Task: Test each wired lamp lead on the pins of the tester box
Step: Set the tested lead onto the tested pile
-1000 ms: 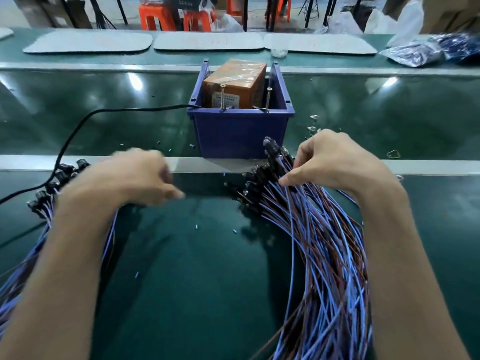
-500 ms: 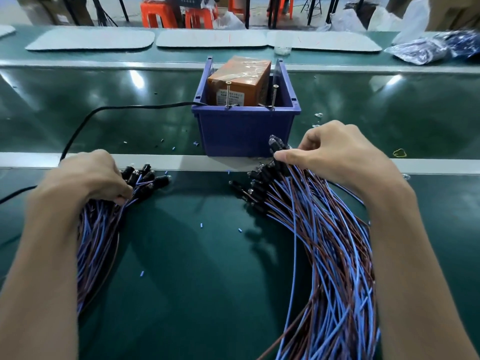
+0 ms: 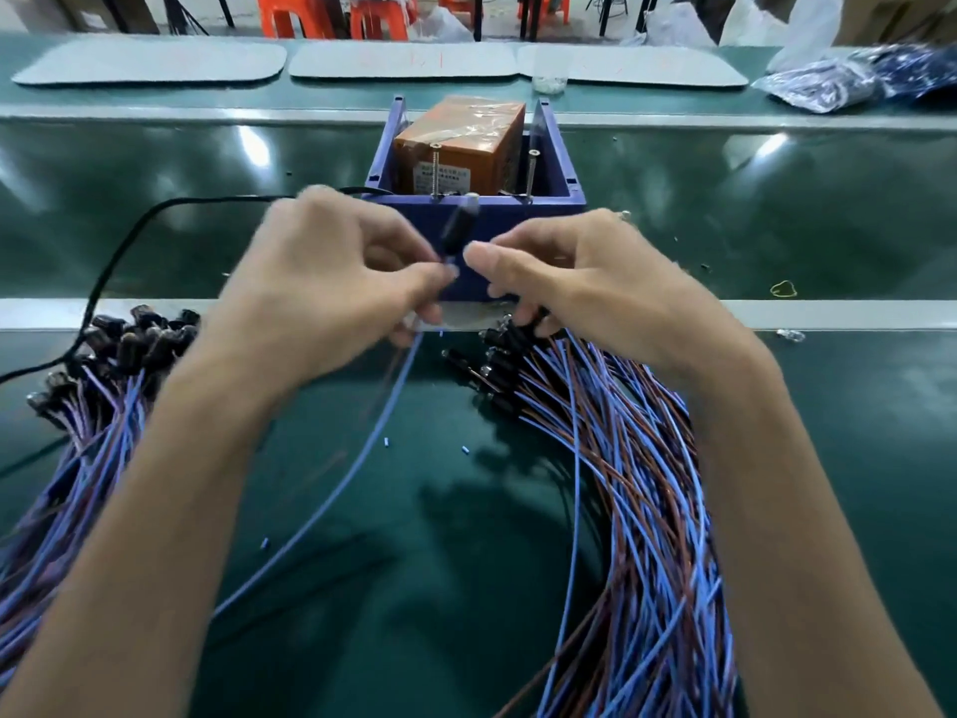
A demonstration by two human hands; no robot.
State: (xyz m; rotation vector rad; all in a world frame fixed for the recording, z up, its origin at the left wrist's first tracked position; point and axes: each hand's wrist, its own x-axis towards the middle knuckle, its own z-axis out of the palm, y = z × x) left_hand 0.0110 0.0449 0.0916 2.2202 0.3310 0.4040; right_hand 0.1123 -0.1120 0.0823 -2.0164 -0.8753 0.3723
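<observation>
Pinching one lamp lead [image 3: 458,228], seemingly; two pins [image 3: 436,171].

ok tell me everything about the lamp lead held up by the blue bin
The lamp lead has a black cylindrical head with a pale tip, tilted up before the blue bin and motion-blurred. Its blue wire trails down over the green table. The left hand pinches it just below the head; the thumb of the right hand is right beside the head, contact unclear.
</observation>
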